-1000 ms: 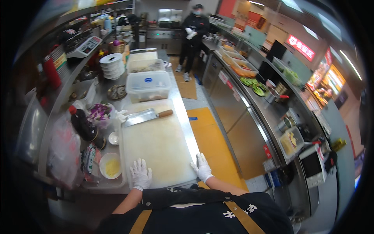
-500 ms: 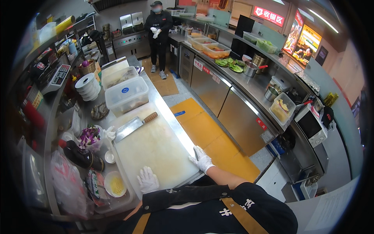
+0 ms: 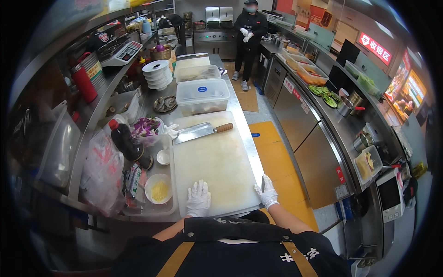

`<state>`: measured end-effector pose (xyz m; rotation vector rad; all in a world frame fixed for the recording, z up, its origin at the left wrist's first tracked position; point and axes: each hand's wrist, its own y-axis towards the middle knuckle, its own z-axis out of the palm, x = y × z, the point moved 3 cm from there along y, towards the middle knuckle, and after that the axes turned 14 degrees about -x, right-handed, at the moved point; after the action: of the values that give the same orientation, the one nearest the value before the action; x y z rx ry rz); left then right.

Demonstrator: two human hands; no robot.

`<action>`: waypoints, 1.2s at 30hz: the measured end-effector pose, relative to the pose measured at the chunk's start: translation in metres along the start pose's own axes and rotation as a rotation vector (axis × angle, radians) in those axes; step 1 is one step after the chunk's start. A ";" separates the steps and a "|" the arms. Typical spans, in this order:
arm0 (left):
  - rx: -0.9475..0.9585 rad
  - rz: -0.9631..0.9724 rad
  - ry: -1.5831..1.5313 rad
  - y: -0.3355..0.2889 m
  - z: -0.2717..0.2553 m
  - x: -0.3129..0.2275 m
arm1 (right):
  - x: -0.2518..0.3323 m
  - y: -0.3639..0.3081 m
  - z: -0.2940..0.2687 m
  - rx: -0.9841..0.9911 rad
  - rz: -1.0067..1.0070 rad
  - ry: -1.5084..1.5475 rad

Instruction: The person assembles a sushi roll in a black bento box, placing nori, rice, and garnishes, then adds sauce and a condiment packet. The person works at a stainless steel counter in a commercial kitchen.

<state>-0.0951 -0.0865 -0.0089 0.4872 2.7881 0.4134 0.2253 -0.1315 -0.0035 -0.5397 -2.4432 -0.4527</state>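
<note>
My left hand [image 3: 199,199], in a white glove, lies flat on the near left part of a white cutting board [image 3: 213,165], its fingers stretched out. My right hand [image 3: 267,192], also gloved, rests at the counter's right edge beside the board's near right corner. Its fingers point forward, and I see nothing held in it. Across the far part of the board lies a cleaver [image 3: 199,132], with its wooden handle to the right and its wide blade to the left. Neither hand touches it.
Beyond the board stands a lidded plastic container [image 3: 203,102]. To the left are a bowl of yellow shreds [image 3: 159,189], a dark sauce bottle [image 3: 127,141], purple petals [image 3: 146,127] and stacked white reels [image 3: 157,75]. A co-worker [image 3: 249,32] stands at the aisle's far end.
My view has swung to the left and levelled, so the counter sits nearer the middle. Both hands keep their places at the board and counter edge; the cleaver has not moved.
</note>
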 end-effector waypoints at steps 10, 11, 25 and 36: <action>-0.080 0.056 -0.012 0.001 0.010 0.003 | -0.001 -0.005 -0.004 -0.014 0.025 -0.025; -0.054 0.029 -0.004 0.002 0.015 0.005 | 0.000 -0.004 -0.004 0.009 0.022 -0.039; -0.216 0.110 0.031 -0.001 0.018 0.007 | -0.003 -0.004 -0.001 -0.020 0.023 -0.012; -0.102 0.058 0.035 0.000 0.026 0.011 | 0.007 -0.005 -0.010 0.061 0.092 -0.088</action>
<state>-0.0970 -0.0761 -0.0350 0.5426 2.7748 0.5792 0.2223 -0.1383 0.0074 -0.6551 -2.4950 -0.3213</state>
